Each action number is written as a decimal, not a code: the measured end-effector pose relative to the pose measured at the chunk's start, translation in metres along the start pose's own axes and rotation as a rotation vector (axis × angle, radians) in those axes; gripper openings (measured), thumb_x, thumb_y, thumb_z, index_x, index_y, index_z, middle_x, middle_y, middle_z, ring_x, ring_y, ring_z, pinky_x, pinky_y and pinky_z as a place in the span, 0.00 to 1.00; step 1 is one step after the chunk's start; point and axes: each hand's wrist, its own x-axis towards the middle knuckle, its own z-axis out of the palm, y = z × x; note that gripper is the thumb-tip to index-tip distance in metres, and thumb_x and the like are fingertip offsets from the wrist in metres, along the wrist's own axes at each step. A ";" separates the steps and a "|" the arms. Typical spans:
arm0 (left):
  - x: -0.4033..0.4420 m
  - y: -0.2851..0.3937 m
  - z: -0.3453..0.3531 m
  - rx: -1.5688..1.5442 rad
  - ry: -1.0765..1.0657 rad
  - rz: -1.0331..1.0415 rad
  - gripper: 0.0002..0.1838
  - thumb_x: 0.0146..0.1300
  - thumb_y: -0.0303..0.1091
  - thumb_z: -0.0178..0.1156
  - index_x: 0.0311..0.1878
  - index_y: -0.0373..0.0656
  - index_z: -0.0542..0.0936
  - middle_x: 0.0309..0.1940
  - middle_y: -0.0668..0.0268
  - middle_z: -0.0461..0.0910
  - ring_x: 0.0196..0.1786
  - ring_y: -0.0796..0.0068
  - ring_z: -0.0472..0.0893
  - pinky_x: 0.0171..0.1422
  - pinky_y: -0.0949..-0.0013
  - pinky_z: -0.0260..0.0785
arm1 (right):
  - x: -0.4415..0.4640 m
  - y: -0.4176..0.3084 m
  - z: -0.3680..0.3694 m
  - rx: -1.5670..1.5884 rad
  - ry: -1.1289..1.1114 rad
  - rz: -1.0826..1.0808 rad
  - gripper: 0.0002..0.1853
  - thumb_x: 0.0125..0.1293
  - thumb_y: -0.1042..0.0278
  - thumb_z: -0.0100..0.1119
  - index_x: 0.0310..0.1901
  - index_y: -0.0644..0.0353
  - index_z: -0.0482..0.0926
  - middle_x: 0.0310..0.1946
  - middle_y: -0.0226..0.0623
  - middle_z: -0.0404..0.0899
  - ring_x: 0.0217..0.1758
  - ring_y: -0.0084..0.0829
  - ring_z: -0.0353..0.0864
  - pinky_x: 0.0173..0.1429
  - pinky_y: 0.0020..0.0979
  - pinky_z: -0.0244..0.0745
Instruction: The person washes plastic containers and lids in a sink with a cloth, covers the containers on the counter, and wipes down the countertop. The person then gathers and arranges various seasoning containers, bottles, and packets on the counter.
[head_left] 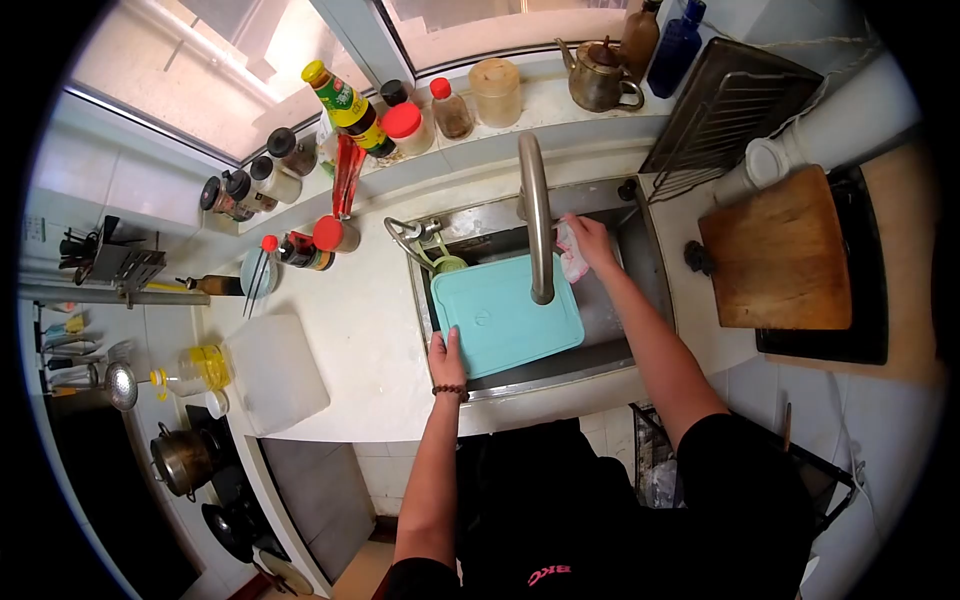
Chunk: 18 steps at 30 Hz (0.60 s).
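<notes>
A flat turquoise plastic lid (508, 318) with rounded corners and a small round mark is held tilted over the sink (655, 290). My left hand (447, 358) grips its near left edge, thumb on top and the other fingers hidden beneath. At the far right corner of the lid, my right hand (592, 243) is closed on a white and pink cloth (571, 255). The curved faucet (537, 220) reaches over the lid, its spout end covering part of the right side. A green strainer-like item (450, 264) sits behind the lid's far left corner.
On the counter to the left stands a translucent plastic bin (280, 372). Bottles and jars, including a yellow-capped sauce bottle (347, 110), line the windowsill with a metal teapot (598, 78). A wooden cutting board (778, 255) and a wire rack (728, 125) are on the right.
</notes>
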 end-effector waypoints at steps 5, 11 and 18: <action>-0.013 -0.004 0.020 -0.012 -0.042 -0.096 0.15 0.80 0.42 0.58 0.35 0.46 0.75 0.27 0.81 0.69 0.32 0.89 0.62 0.36 0.78 0.57 | 0.008 -0.016 0.007 -0.060 0.022 0.015 0.24 0.76 0.49 0.60 0.40 0.68 0.85 0.24 0.36 0.81 0.26 0.27 0.82 0.33 0.33 0.75; -0.018 -0.034 0.036 -0.103 -0.127 -0.138 0.13 0.79 0.42 0.59 0.41 0.43 0.77 0.29 0.78 0.74 0.31 0.88 0.66 0.35 0.78 0.61 | 0.002 -0.067 0.019 0.397 -0.077 0.164 0.17 0.72 0.57 0.65 0.43 0.67 0.83 0.27 0.37 0.84 0.26 0.27 0.83 0.33 0.35 0.80; -0.032 -0.020 0.076 -0.257 -0.221 -0.128 0.17 0.74 0.31 0.64 0.62 0.40 0.72 0.48 0.65 0.83 0.48 0.77 0.80 0.55 0.70 0.75 | -0.131 -0.028 0.069 -0.449 -0.123 -0.462 0.20 0.60 0.76 0.65 0.56 0.57 0.84 0.43 0.47 0.84 0.51 0.52 0.84 0.58 0.46 0.78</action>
